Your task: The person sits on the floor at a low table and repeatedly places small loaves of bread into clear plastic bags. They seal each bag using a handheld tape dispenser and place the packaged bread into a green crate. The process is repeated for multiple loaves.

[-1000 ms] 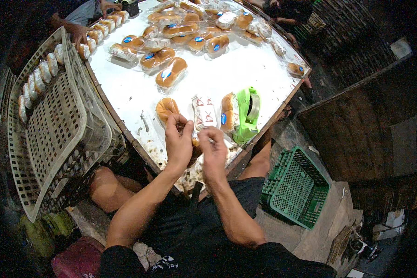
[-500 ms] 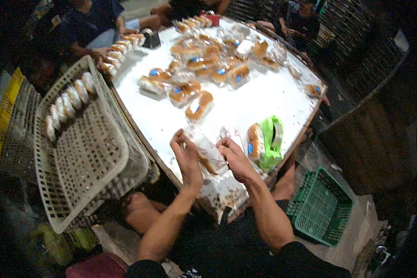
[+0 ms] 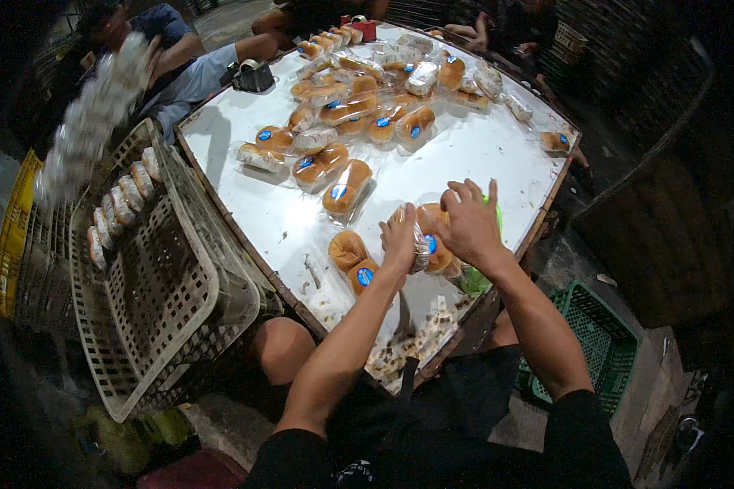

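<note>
A white table (image 3: 481,159) with a brown edge fills the centre of the frame, its near corner pointing down toward the person's lap. Dark crumbs and stains (image 3: 428,330) mark that corner. At the left stands a pale, grimy plastic crate (image 3: 214,285) with a row of wrapped buns (image 3: 126,200) inside, and a yellow crate (image 3: 10,253) shows beyond it. A green basket (image 3: 595,322) sits on the grey floor (image 3: 652,387) at the lower right, near a dark brown panel (image 3: 652,236). The room is dim toward the rim. At the upper left, a seated person (image 3: 175,53) is beside a blurred white bundle (image 3: 98,114); a black tape dispenser (image 3: 254,77) stands on the table nearby.

A heap of buns (image 3: 355,106) covers the top middle of the table. They are golden brown, in shiny clear wrapping, many with a round blue sticker; some show a whitish side. One two-lobed bun (image 3: 347,249) lies just left of the hands.

Right of centre, the left hand (image 3: 397,244) touches the side of a wrapped bun (image 3: 421,244); I cannot tell how firmly. The right hand (image 3: 473,222) has its fingers spread above a stickered bun (image 3: 440,254) and a green tape dispenser (image 3: 475,283); whether it grips anything is hidden.
</note>
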Action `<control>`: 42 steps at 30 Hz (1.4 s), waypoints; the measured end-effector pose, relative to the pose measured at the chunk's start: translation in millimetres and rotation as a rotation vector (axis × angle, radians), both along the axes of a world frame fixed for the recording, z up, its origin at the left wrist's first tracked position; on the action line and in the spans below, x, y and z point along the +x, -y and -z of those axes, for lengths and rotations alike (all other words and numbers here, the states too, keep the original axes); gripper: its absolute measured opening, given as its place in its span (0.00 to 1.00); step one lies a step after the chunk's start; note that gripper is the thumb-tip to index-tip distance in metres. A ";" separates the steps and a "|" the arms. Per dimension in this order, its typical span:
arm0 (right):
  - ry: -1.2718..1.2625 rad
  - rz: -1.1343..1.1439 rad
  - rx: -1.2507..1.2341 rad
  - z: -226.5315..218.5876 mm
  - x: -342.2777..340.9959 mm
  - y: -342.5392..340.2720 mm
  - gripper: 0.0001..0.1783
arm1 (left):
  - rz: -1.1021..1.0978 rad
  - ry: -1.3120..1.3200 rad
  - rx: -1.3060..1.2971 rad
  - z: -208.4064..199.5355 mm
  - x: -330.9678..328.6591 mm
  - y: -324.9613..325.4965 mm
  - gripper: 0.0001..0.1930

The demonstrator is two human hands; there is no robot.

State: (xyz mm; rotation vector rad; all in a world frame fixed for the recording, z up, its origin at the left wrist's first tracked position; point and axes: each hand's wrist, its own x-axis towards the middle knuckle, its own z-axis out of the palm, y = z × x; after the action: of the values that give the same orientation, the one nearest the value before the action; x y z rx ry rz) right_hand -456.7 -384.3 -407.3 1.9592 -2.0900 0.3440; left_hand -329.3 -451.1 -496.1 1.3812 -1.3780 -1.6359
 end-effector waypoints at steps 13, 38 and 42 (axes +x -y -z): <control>0.286 -0.079 0.020 82.9 121.9 31.4 0.27 | -0.441 -0.502 0.384 12.9 116.4 -15.8 0.30; 0.942 -0.140 -0.387 -30.2 86.9 -103.8 0.03 | -0.269 -0.239 -1.025 -108.4 92.7 -98.1 0.08; 0.942 -0.110 -0.416 -21.9 82.5 -94.8 0.04 | -0.260 0.030 -1.131 -111.5 94.1 -92.1 0.07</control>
State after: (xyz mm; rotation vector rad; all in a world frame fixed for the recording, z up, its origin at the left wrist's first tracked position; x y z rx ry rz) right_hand -374.2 -289.5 -385.4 1.8089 -2.0698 1.8455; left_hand -235.2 -359.0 -384.6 0.8124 -1.6323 -0.4513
